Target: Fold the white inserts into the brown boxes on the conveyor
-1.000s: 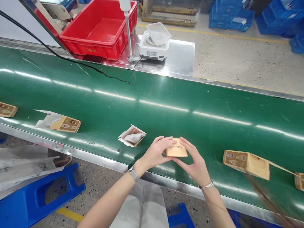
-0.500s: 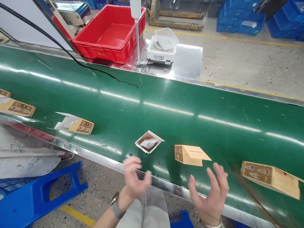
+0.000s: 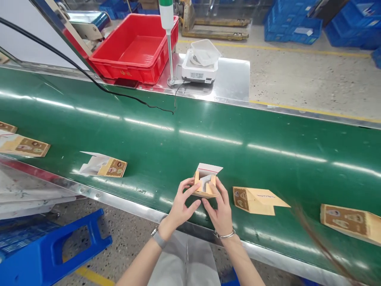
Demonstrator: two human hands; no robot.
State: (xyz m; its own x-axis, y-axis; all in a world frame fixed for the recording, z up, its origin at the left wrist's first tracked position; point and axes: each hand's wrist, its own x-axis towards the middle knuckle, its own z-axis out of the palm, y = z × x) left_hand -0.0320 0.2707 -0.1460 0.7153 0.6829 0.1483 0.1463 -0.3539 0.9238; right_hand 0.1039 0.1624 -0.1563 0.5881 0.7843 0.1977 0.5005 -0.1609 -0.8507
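Note:
A small open cardboard box stands on the green conveyor belt, its white-lined flap raised at the back and something pale inside. My left hand grips its left side, fingers on the rim and thumb at the front. On the right side my right hand closes on the same box, fingertips at its opening. Just to the right lies another cardboard box with its flap out. Farther right is a brown-printed box; to the left lies an open box with white paper showing.
Beyond the belt stand a red crate and a white scale with a clear tub. A black cable trails onto the belt. A blue plastic stool is at lower left. Another person's pale clothing shows at left.
Both hands have come together from apart and taken hold of the middle box, which now faces differently. The boxes on the belt have shifted to the right.

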